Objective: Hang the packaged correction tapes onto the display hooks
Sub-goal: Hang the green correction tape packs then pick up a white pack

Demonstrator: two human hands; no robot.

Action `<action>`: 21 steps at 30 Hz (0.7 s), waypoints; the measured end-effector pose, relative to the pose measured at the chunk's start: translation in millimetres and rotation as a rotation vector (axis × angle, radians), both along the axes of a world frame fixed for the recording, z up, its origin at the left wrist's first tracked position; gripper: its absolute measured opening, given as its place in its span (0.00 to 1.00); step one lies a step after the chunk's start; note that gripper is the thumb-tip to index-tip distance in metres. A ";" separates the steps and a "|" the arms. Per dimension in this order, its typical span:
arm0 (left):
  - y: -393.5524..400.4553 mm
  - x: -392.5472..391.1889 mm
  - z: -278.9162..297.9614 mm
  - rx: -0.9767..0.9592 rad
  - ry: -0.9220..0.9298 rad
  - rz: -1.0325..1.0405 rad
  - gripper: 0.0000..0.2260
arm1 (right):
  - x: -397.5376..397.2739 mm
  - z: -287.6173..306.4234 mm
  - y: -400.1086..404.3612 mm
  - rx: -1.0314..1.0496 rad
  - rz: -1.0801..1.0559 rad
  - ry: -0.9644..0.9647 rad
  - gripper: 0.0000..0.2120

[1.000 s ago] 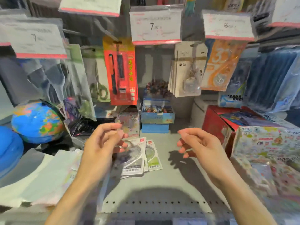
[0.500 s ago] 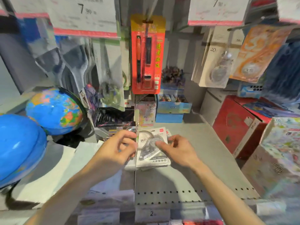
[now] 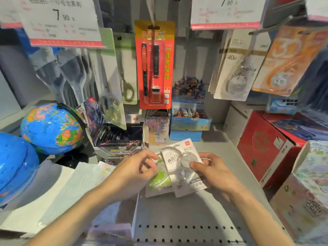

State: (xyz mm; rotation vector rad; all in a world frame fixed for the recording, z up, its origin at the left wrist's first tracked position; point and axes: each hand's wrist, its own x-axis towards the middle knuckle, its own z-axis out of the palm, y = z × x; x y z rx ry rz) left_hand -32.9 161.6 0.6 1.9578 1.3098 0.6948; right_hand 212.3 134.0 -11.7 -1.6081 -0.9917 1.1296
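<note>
Two correction tape packs are in my fingers at once: my right hand (image 3: 214, 172) pinches the white-carded pack (image 3: 182, 164) with its clear blister, and my left hand (image 3: 134, 170) has its fingers curled onto the green pack (image 3: 160, 180) just left of it, under its edge. Both sit low over the grey shelf (image 3: 177, 213), straight below the red pen card (image 3: 154, 64), which I take as my landmark.

The risk, as I judge it, is that the two cards overlap; if I lift one carelessly the other may drag along and slide off the shelf's perforated front lip. The blister is slick too, so a pinch there could slip.

Up and right of the red pen card hang the other correction tapes (image 3: 234, 71), and that hook looks like my target. I cannot see its tip clearly, so threading the card's hole onto it will be by feel, and a miss could bend the card or knock off the packs already hanging there.

Room is tight. The price tag (image 3: 225, 13) overhangs right of the red pen card, the red box (image 3: 264, 148) crowds the lower right, and the globe (image 3: 51, 126) and scissors pack (image 3: 110, 82) close off the left. The open lane runs straight up between the red pen card and the hanging tapes
</note>
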 end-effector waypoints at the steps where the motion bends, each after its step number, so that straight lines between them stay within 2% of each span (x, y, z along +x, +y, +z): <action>1: 2.1 5.3 -0.2 0.020 0.058 -0.002 0.08 | 8.5 -0.7 -1.7 0.008 -0.012 -0.027 0.11; 3: 5.3 16.7 1.4 0.068 0.204 -0.033 0.11 | 25.2 -3.9 -4.4 0.021 -0.049 -0.077 0.09; 6: 10.7 32.7 0.9 0.137 0.477 -0.082 0.22 | 47.3 -15.4 -4.2 0.017 -0.064 -0.206 0.11; 10: 17.3 48.8 -9.0 0.123 0.659 -0.073 0.27 | 64.1 -27.1 0.0 0.046 -0.052 -0.442 0.06; 12: 20.5 53.7 -11.0 0.095 0.683 -0.060 0.26 | 69.8 -32.0 0.1 0.023 -0.039 -0.582 0.06; 15: 23.7 55.2 -11.5 0.083 0.648 -0.040 0.26 | 75.9 -39.7 -2.5 -0.051 -0.029 -0.803 0.14; 19: 19.6 53.9 -12.0 0.139 0.554 -0.060 0.31 | 72.8 -32.0 -9.6 -0.090 -0.011 -0.963 0.17; 21: 17.6 53.9 -12.5 0.161 0.488 -0.059 0.33 | 69.0 -25.8 -10.1 -0.026 -0.033 -0.967 0.19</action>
